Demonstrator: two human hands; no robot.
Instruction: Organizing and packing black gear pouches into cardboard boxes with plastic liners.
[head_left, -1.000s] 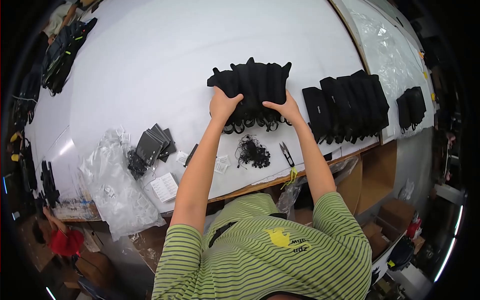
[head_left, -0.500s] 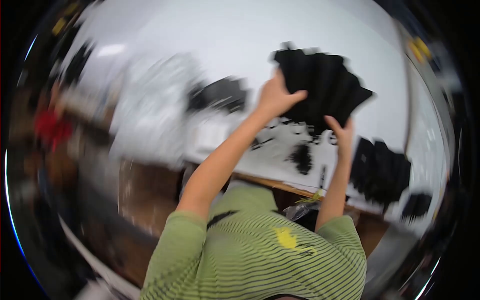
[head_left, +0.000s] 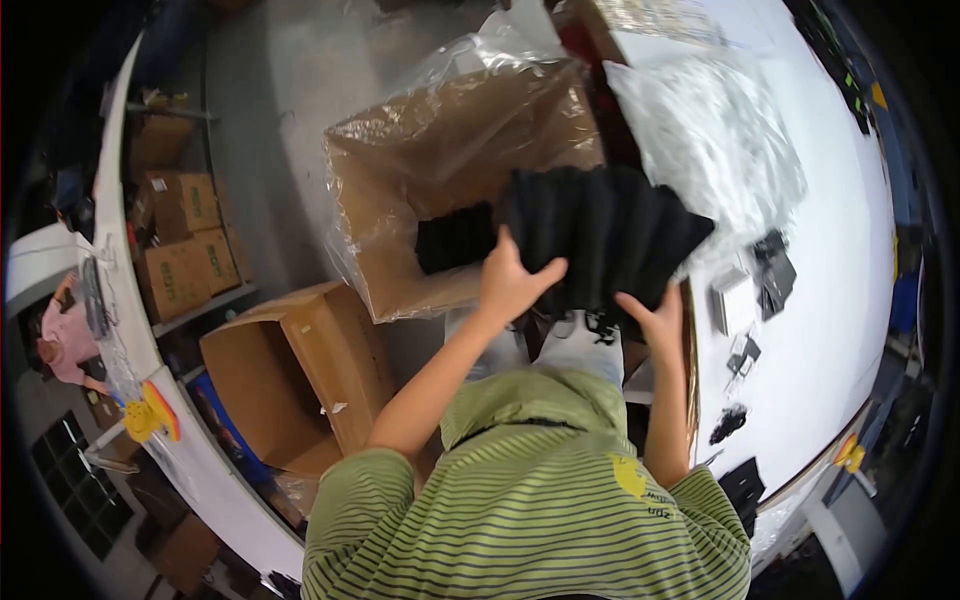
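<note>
Both hands hold a fanned bundle of black fabric pieces [head_left: 605, 235] in front of me, at the near right part of a cardboard box lined with clear plastic [head_left: 370, 165]. My left hand [head_left: 515, 278] grips its left lower edge, thumb across the front. At its right lower corner my right hand [head_left: 655, 318] is closed on it, thumb showing; the other fingers are hidden behind the fabric. Inside the box lies another black fabric bundle [head_left: 455, 238]. The exact kind of the pieces cannot be made out.
To the right runs a white table [head_left: 800, 370] with a heap of clear plastic bags [head_left: 715, 140], a small white box [head_left: 735, 302] and several black pieces. An open cardboard carton [head_left: 300, 370] lies at the left. Farther left, shelves hold cartons [head_left: 185, 270]; another person [head_left: 68, 340] is beyond.
I have turned left from the white table toward the lined box. The black bundle has come along in both hands, from over the table to the box's near right part.
</note>
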